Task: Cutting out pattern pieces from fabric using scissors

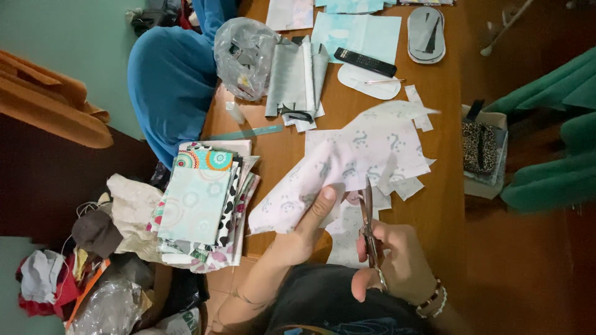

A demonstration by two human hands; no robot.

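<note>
My left hand [305,228] grips the near edge of a pale pink patterned fabric piece [354,155], thumb on top, holding it up over the wooden table [282,152]. My right hand [397,263] holds a pair of scissors [367,217] by the handles, blades pointing up into the fabric's lower edge beside my left thumb. Cut scraps of the same fabric [403,186] lie under and to the right of the piece.
A stack of folded patterned fabrics [202,208] sits at the table's left edge, with a clear ruler [245,132] behind it. Farther back lie a plastic bag [245,56], grey folded cloth [295,80], a black remote [365,62], pale blue fabric and oval templates [426,34]. A blue-clad person [171,80] sits left.
</note>
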